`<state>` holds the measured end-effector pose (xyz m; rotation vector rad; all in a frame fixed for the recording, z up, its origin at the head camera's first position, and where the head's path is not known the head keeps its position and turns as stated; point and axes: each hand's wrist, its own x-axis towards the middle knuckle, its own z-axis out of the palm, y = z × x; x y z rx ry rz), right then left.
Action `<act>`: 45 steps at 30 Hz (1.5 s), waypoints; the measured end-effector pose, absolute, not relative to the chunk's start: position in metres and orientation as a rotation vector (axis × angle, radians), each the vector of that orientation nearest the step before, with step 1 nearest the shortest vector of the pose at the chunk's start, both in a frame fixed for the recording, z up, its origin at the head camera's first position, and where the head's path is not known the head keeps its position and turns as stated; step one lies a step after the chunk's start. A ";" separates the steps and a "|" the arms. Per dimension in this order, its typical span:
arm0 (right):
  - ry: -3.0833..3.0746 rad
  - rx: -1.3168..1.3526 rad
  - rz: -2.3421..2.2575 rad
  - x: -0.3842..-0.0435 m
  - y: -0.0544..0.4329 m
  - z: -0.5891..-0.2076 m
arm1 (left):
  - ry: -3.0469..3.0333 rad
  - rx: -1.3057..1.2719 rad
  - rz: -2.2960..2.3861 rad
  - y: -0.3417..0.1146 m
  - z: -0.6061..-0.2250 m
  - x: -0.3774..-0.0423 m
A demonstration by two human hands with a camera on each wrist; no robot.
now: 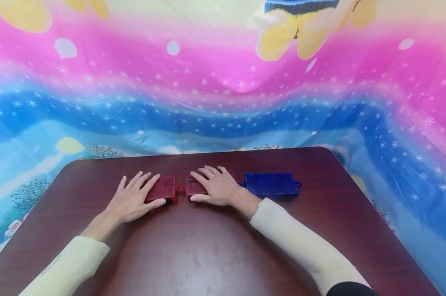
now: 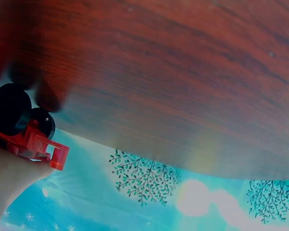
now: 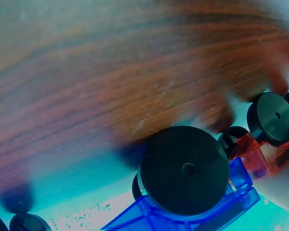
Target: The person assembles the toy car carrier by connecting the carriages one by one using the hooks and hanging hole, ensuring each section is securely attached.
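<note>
Three see-through plastic toy wagons stand in a row on the dark wooden table (image 1: 193,255). At the left end is a red wagon (image 1: 167,188); my left hand (image 1: 134,197) rests at its left part, fingers spread and thumb along the near side. My right hand (image 1: 219,187) lies over the middle red wagon (image 1: 195,189), covering much of it, with its thumb at the near edge. A blue wagon (image 1: 271,185) stands just right of that wrist. Black wheels (image 3: 185,168) show under the blue wagon in the right wrist view. A red coupling (image 1: 180,187) sits between the two red wagons.
Behind the table hangs a printed cloth (image 1: 223,94) in pink and blue with snowflakes. The table's far edge runs a little beyond the wagons. A loop (image 1: 298,185) sticks out at the blue wagon's right end.
</note>
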<state>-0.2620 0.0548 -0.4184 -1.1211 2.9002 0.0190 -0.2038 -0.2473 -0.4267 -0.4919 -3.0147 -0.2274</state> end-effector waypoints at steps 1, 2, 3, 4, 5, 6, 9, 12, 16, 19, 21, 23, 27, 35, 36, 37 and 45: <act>2.902 -1.122 0.021 -0.262 0.055 -0.419 | -3.017 -0.491 -0.224 -0.247 -0.426 -0.203; 2.904 -1.122 0.024 -0.262 0.055 -0.419 | -3.019 -0.489 -0.220 -0.247 -0.426 -0.203; 2.906 -1.122 0.025 -0.262 0.055 -0.419 | -3.020 -0.488 -0.217 -0.247 -0.426 -0.203; 2.909 -1.124 0.026 -0.263 0.055 -0.419 | -3.020 -0.486 -0.213 -0.247 -0.425 -0.203; 2.910 -1.122 0.021 -0.263 0.055 -0.418 | -3.020 -0.484 -0.210 -0.247 -0.425 -0.203; 2.911 -1.122 0.015 -0.263 0.055 -0.418 | -3.021 -0.480 -0.209 -0.247 -0.424 -0.202; 2.911 -1.121 -0.002 -0.263 0.055 -0.417 | -3.026 -0.469 -0.209 -0.248 -0.424 -0.202; 2.914 -1.112 -0.009 -0.262 0.056 -0.416 | -3.030 -0.455 -0.216 -0.249 -0.424 -0.201; 2.929 -1.100 -0.002 -0.262 0.057 -0.414 | -3.030 -0.441 -0.236 -0.249 -0.425 -0.201; 2.947 -1.093 -0.003 -0.261 0.058 -0.411 | -3.025 -0.432 -0.249 -0.249 -0.425 -0.200; 2.959 -1.094 -0.006 -0.260 0.060 -0.409 | -3.019 -0.425 -0.251 -0.249 -0.425 -0.200; 2.973 -1.090 -0.003 -0.259 0.063 -0.407 | -3.012 -0.425 -0.256 -0.249 -0.425 -0.200; 3.000 -1.071 -0.001 -0.257 0.069 -0.402 | -2.989 -0.439 -0.266 -0.247 -0.424 -0.201; 3.030 -1.012 -0.038 -0.255 0.085 -0.397 | -2.960 -0.448 -0.259 -0.242 -0.422 -0.205; 3.031 -1.008 -0.039 -0.255 0.087 -0.397 | -2.962 -0.446 -0.258 -0.241 -0.421 -0.205; 3.032 -1.002 -0.046 -0.254 0.090 -0.396 | -2.964 -0.445 -0.256 -0.240 -0.421 -0.205; 3.069 -0.949 -0.071 -0.253 0.107 -0.394 | -2.982 -0.441 -0.254 -0.230 -0.420 -0.208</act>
